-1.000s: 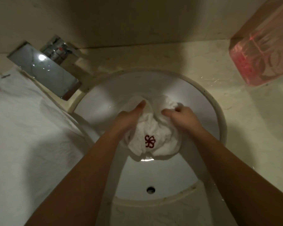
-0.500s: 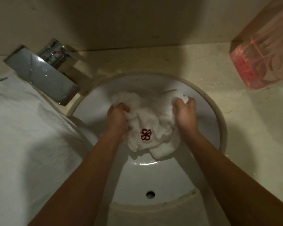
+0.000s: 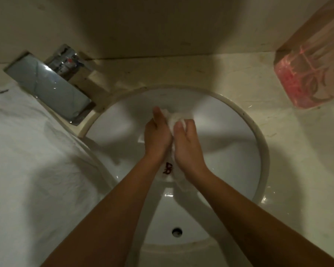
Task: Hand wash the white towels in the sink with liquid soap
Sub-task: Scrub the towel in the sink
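Note:
A small white towel [image 3: 169,171] with a red embroidered emblem is bunched between both hands over the middle of the round white sink [image 3: 259,143]. My left hand [image 3: 156,138] grips its left side, thumb pointing away from me. My right hand [image 3: 187,145] grips the right side, fingers curled over the cloth. Only the towel's top tuft and the strip with the emblem show between the palms. A second, larger white towel [image 3: 33,162] lies spread on the counter to the left and hangs over the sink's left rim.
A chrome tap [image 3: 52,83] juts over the sink's upper left rim. A clear pink container [image 3: 308,74] stands on the beige counter at the upper right. The overflow hole [image 3: 176,231] sits in the near sink wall. A wall runs along the back.
Both hands have come together, squeezing the spread towel into a tight bundle between the palms. The emblem now shows as a narrow strip near the wrists.

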